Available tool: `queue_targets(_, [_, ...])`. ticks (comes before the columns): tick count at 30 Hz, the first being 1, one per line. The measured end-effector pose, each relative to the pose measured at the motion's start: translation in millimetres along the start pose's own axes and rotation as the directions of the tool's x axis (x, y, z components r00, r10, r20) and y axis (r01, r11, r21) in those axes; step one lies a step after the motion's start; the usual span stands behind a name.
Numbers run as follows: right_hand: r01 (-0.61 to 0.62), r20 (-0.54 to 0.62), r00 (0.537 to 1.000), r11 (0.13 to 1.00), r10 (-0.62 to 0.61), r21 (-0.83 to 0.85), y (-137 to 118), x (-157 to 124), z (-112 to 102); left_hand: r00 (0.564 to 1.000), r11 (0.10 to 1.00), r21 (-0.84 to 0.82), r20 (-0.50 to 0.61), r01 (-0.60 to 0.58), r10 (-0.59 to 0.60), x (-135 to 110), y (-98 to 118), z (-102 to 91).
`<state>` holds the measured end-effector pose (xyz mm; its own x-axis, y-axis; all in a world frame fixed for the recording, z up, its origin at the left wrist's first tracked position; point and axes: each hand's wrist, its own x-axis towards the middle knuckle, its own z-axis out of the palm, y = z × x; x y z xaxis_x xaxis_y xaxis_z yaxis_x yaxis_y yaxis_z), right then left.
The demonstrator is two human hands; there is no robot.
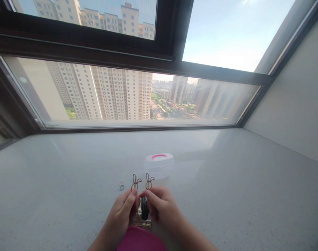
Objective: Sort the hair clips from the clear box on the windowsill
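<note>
My left hand (pixel 123 209) pinches a small brown rabbit-shaped wire clip (pixel 135 182) and holds it upright. Beside it, my right hand (pixel 161 205) pinches a matching rabbit-shaped clip (pixel 149 181), also upright. The two clips stand side by side just above my fingertips. Between and below my hands lie a dark clip-like object (pixel 144 208) and a gold-coloured piece (pixel 141 223). A clear plastic tub with a white lid and pink handle (pixel 159 167) stands right behind the clips. A pink round lid (pixel 141 240) sits at the bottom edge under my wrists.
A wide pale grey stone windowsill (pixel 239 188) carries everything. Small hair ties (pixel 121 185) lie left of the clips. A dark-framed window (pixel 148 66) spans the back, with high-rise buildings outside. A plain wall (pixel 297 104) closes off the right side.
</note>
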<state>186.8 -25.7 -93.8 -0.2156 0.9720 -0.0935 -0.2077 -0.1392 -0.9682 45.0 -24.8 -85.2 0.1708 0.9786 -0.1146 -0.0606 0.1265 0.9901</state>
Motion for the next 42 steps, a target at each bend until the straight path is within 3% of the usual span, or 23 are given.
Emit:
queue_targets(25, [-0.002, 0.082, 0.997, 1.000, 0.001, 0.018, -3.6, -1.8, -0.2, 1.000, 0.999, 0.041, 0.006, -0.019, 0.019, 0.5, -1.8, -1.3])
queue_targets(37, [-0.028, 0.085, 0.996, 0.999, 0.027, 0.019, 1.2, -2.1, -0.3, 1.000, 1.000, -0.021, 0.002, -0.016, 0.016, 2.9, -12.6, -2.8])
queue_targets(42, [-0.037, 0.066, 0.997, 0.999, 0.035, 0.022, -1.6, -1.9, 0.6, 1.000, 0.999, 0.028, -0.021, -0.022, 0.023, 2.0, -8.0, -1.7])
